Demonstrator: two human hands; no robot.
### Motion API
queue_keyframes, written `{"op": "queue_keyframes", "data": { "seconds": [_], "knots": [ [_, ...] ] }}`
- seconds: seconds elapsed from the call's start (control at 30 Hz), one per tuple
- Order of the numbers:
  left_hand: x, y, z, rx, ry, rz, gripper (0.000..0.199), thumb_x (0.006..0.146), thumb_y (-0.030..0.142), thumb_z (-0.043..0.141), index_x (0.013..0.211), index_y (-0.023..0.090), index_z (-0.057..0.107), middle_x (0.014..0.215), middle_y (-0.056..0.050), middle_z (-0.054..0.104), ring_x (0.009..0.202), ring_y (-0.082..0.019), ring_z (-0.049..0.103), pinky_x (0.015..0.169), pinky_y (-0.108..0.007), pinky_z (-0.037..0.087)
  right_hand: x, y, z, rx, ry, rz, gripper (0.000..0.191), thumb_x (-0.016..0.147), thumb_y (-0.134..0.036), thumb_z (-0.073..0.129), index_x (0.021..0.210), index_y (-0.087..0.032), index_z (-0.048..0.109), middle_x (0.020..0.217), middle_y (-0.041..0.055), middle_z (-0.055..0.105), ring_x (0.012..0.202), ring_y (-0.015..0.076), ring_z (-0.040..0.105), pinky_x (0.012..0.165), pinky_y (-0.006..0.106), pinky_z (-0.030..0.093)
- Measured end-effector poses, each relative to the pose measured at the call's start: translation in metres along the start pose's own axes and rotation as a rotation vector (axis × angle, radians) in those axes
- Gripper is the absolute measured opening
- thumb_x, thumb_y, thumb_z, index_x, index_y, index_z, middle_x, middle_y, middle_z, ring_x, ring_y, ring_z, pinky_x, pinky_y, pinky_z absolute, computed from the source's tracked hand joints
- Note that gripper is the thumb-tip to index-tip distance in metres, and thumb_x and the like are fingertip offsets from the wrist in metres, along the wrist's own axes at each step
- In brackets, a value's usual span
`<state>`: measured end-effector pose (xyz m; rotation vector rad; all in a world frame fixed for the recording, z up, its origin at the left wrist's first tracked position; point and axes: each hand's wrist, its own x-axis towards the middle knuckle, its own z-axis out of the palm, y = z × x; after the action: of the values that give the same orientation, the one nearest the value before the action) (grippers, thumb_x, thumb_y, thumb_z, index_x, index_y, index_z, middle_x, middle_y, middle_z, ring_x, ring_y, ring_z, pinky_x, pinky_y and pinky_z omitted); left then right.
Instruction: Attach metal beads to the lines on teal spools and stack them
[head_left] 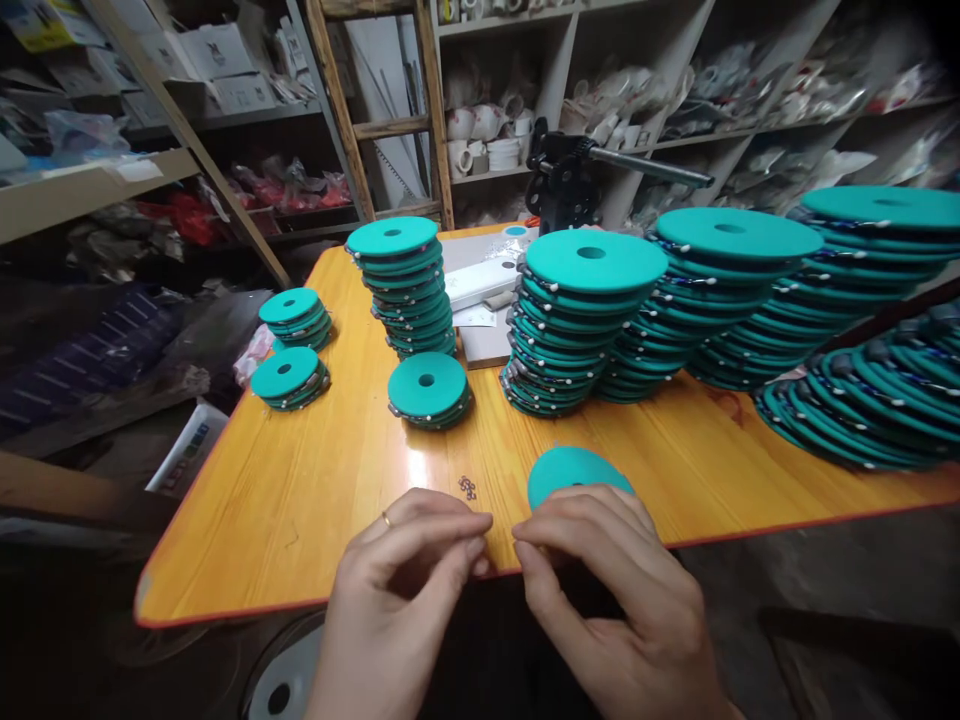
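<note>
My left hand (409, 585) is at the table's front edge, its thumb and index fingertips pinched together. Facing it across a small gap, my right hand (619, 590) is closed in the same kind of pinch. Whatever either pinch holds is too small or too hidden to make out. Partly behind my right hand lies a flat green foam disc (574, 470). Just beyond my left fingertips is a little heap of tiny dark metal pieces (467, 488), perhaps rings or swivels. A short stack of green discs (427, 385) stands farther back.
Tall stacks of green discs wound with line (589, 260) line the right, another stack (394, 240) stands back left, and leaning discs (877, 400) are at far right. Two low stacks (285, 375) sit left. A black clamp-like device (566, 180) with a metal bar is behind.
</note>
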<state>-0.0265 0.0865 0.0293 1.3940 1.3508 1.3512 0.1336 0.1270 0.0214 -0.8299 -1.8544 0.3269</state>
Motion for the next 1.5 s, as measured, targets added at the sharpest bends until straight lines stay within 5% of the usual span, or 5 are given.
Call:
{"op": "queue_keyframes", "data": {
  "seconds": [0.23, 1.5],
  "knots": [
    [0.009, -0.003, 0.003, -0.241, -0.012, -0.342, 0.007, 0.079, 0.016, 0.074, 0.086, 0.017, 0.07, 0.081, -0.002, 0.073, 0.074, -0.014, 0.073, 0.071, -0.022, 0.062, 0.0, 0.002, 0.002, 0.028, 0.046, 0.02, 0.014, 0.083, -0.003, 0.059, 0.082, -0.017, 0.061, 0.072, -0.0002, 0.064, 0.068, 0.0118, 0.06, 0.07, 0.029, 0.044],
    [0.014, -0.003, -0.003, -0.398, -0.115, -0.376, 0.022, 0.081, 0.012, 0.073, 0.07, 0.016, 0.055, 0.068, 0.002, 0.07, 0.065, -0.009, 0.066, 0.066, -0.018, 0.054, 0.001, 0.002, 0.009, 0.074, 0.068, 0.035, 0.012, 0.084, -0.005, 0.059, 0.08, -0.016, 0.061, 0.068, -0.0002, 0.061, 0.067, 0.0113, 0.058, 0.07, 0.03, 0.043]
  ]
}}
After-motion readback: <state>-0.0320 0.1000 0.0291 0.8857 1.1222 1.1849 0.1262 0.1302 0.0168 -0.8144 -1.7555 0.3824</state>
